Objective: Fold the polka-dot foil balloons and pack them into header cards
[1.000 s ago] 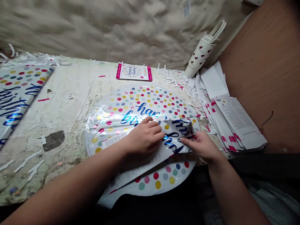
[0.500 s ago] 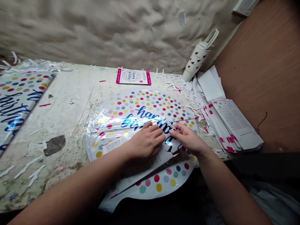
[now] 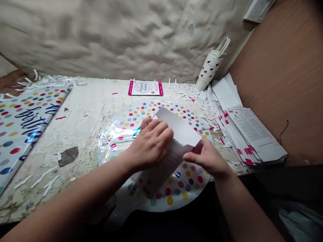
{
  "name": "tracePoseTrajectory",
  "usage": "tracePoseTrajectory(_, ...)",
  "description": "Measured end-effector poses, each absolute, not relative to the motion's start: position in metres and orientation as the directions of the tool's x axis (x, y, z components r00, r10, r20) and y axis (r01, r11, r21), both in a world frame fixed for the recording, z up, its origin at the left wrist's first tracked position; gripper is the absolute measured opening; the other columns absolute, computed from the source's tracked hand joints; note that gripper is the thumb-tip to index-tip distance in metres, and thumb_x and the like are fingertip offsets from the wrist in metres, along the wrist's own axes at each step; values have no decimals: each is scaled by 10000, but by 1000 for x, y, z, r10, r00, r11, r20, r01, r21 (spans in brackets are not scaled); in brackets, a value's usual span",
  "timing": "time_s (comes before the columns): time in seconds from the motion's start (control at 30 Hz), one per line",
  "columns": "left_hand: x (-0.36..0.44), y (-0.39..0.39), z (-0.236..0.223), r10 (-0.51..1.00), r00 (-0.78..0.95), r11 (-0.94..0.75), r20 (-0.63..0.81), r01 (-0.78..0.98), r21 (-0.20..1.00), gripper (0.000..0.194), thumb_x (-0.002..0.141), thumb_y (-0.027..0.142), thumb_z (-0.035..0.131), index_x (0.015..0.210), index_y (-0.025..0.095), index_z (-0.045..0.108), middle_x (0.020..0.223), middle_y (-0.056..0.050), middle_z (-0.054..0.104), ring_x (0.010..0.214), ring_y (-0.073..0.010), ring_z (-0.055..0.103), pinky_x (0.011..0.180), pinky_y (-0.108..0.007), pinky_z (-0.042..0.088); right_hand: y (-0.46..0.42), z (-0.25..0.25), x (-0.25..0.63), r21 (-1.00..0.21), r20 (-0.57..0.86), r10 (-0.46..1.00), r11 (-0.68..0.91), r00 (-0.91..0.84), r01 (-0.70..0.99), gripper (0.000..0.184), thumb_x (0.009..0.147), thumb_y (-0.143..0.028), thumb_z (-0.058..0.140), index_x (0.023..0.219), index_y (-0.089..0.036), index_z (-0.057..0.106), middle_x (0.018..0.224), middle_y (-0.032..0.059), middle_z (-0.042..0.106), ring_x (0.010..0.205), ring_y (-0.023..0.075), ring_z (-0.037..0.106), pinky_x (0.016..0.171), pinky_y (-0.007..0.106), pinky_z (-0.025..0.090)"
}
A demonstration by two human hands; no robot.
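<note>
A white card envelope is tilted up between my hands, its flap raised and the printed side blurred below. My left hand closes its fingers on the envelope's left edge. At the lower right corner, my right hand pinches the envelope between thumb and fingers. Underneath lies a flat foil balloon with coloured dots; its blue lettering is mostly covered by the envelope and my left hand. The balloon's tail points toward me at lower left.
Another stack of dotted foil balloons lies at left. A flat printed packet rests near the wall. Printed envelopes are piled at right, with a heart-patterned tumbler behind them. Paper scraps litter the tabletop.
The envelope has been lifted from lying flat on the balloon and tilted, its white flap now showing. Both hands keep hold of it. The view has shifted slightly left.
</note>
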State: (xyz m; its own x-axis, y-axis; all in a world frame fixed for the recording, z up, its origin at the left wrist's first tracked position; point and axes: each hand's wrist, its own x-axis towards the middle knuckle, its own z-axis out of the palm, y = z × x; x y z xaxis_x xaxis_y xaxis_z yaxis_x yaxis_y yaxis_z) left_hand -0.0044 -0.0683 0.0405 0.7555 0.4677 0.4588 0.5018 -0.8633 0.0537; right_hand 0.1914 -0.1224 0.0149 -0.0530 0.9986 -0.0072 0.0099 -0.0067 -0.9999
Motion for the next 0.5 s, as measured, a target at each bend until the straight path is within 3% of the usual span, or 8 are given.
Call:
tracePoseTrajectory(0.1, -8, -80, 55, 507, 510, -788, 695, 601, 134, 249, 830, 205, 451, 1079, 206, 440, 1213, -113, 464, 1178, -309, 373, 980, -535, 257, -130, 14, 181, -979, 25, 996, 8, -80, -205, 255, 729, -322, 684, 960, -223, 640, 959, 46, 686, 922, 216, 621, 863, 383, 476)
tracePoseTrajectory(0.17, -13, -86, 57, 636, 288, -696, 716, 614, 371, 437, 844, 277, 486, 1243, 236, 312, 1357, -115, 349, 1282, -328, 269, 1013, -556, 240, -130, 16, 176, -960, 63, 998, 62, 6, -274, 204, 744, -309, 674, 932, -235, 643, 955, 37, 692, 927, 220, 625, 875, 400, 472)
tracePoseTrajectory(0.23, -17, -90, 53, 807, 257, -587, 531, 443, 678, 565, 837, 358, 520, 1313, 243, 238, 1361, -120, 371, 1264, -323, 329, 972, -515, 354, -128, 20, 173, -960, 77, 997, 77, 11, -268, 213, 734, -303, 685, 932, -237, 647, 961, 39, 693, 943, 229, 623, 885, 409, 470)
tracePoseTrajectory(0.3, -21, -93, 48, 880, 371, -391, 298, 208, 897, 597, 806, 375, 580, 1304, 239, 282, 1295, -117, 468, 1169, -298, 465, 886, -435, 466, -128, 26, 170, -973, 81, 995, 67, -56, -220, 224, 741, -305, 678, 949, -225, 654, 964, 49, 693, 974, 238, 614, 898, 403, 464)
tracePoseTrajectory(0.37, -24, -95, 44, 891, 427, -182, 151, 31, 983, 599, 770, 340, 641, 1276, 231, 338, 1201, -109, 560, 1062, -278, 560, 808, -382, 518, -128, 30, 167, -980, 99, 990, 80, -98, -181, 256, 731, -292, 688, 972, -219, 643, 976, 51, 690, 982, 236, 612, 888, 387, 470)
tracePoseTrajectory(0.5, -31, -101, 46, 907, 421, 61, -11, -106, 993, 513, 729, 289, 690, 1190, 211, 480, 1011, -72, 668, 918, -255, 629, 777, -382, 527, -121, 34, 168, -974, 166, 986, 165, 3, -155, 377, 644, -279, 758, 980, -257, 589, 963, 18, 687, 915, 214, 628, 810, 361, 505)
